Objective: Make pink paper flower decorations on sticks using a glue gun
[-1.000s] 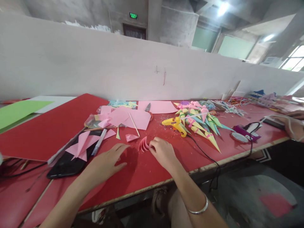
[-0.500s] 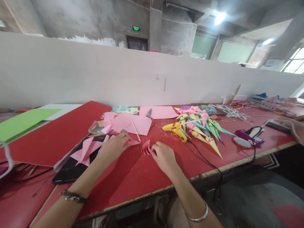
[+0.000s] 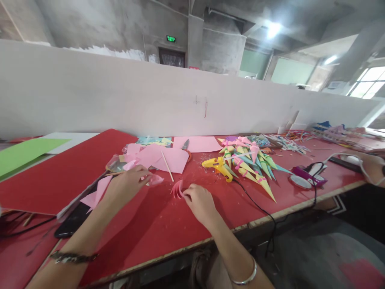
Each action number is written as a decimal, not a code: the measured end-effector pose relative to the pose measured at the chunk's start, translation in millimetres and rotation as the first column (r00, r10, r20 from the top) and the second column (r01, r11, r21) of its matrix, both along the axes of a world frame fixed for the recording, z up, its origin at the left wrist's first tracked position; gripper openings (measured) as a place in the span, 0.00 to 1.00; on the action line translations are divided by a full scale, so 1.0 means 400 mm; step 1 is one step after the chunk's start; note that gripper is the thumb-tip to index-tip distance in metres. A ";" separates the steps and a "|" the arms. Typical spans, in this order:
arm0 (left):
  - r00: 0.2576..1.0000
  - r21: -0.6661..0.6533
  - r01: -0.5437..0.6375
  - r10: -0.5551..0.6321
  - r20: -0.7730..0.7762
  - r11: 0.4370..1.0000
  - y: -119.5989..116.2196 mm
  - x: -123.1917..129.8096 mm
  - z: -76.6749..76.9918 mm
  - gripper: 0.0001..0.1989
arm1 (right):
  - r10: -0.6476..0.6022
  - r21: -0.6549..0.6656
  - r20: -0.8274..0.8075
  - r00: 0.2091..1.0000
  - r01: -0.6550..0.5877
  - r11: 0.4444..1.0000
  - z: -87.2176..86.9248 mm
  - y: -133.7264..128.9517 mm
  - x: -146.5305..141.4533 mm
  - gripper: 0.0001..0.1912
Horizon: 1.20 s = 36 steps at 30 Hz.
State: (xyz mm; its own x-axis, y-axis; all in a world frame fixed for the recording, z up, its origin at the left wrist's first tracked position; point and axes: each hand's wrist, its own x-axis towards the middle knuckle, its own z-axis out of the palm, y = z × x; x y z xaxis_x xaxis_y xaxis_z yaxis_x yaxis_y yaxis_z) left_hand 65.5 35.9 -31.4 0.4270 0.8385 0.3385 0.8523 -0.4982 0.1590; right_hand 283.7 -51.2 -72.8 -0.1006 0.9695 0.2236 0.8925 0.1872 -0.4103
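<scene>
My left hand (image 3: 130, 182) is closed, its fingertips on a small piece of pink paper (image 3: 156, 179) that pokes out to the right. Between the thumb and fingers of my right hand (image 3: 201, 204) is a curled pink paper piece (image 3: 177, 190) cut into fringe-like strips, held just above the red tabletop. A thin white stick (image 3: 167, 166) lies between and beyond the hands, partly over a large pink paper sheet (image 3: 177, 158). Folded pink paper (image 3: 96, 194) rests near my left forearm, on a black phone-like slab (image 3: 71, 221).
To the right lie a yellow glue gun (image 3: 219, 167), its cord running over the table edge, and a heap of yellow, green and pink paper cones (image 3: 264, 181). Scissors (image 3: 189, 155) sit behind. A red board (image 3: 75, 172) covers the left. Another person's hand (image 3: 374, 166) shows far right.
My left hand has moved left, taking the small pink paper piece with it. My right hand keeps its pinch on the fringed piece, with little movement. The whole view has shifted slightly.
</scene>
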 end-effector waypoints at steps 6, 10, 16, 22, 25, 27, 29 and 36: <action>0.957 -0.067 0.176 -0.154 0.247 0.982 -0.071 0.003 0.012 0.20 | 0.130 0.007 -0.119 0.984 -0.130 0.992 0.000 0.002 0.016 0.11; 0.891 -0.127 0.256 -0.183 0.414 0.958 -0.112 0.020 0.013 0.16 | 0.150 0.127 -0.348 0.925 -0.112 0.986 0.014 -0.008 0.024 0.14; 0.889 -0.226 0.303 -0.189 0.418 0.926 -0.135 0.040 0.023 0.14 | 0.420 0.356 -0.590 0.690 -0.244 0.902 0.029 -0.031 -0.006 0.18; 0.912 -0.271 0.332 -0.235 0.335 0.904 -0.144 0.042 0.036 0.18 | 0.501 0.406 -0.549 0.669 -0.310 0.860 0.032 -0.043 -0.027 0.05; 0.904 -0.312 0.354 -0.237 0.355 0.882 -0.143 0.041 0.030 0.18 | 0.496 0.418 -0.529 0.689 -0.297 0.858 0.031 -0.044 -0.032 0.05; 0.888 -0.295 0.342 -0.204 0.412 0.892 -0.144 0.042 0.023 0.18 | 0.482 0.423 -0.525 0.701 -0.276 0.863 0.032 -0.045 -0.033 0.05; 0.862 -0.272 0.328 -0.169 0.478 0.905 -0.149 0.044 0.018 0.20 | 0.461 0.424 -0.534 0.709 -0.248 0.871 0.034 -0.046 -0.035 0.04; 0.863 -0.371 0.370 -0.168 0.476 0.851 -0.175 0.066 0.025 0.20 | 0.405 0.429 -0.545 0.734 -0.170 0.887 0.032 -0.046 -0.044 0.06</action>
State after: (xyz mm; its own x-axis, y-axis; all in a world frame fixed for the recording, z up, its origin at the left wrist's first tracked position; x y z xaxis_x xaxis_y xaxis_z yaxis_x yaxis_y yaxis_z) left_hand 91.8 -34.1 -21.4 0.5633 0.8103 0.1617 0.4969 -0.4885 0.7173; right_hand 266.0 -69.5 -60.0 -0.0917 0.7695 0.6321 0.3536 0.6185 -0.7017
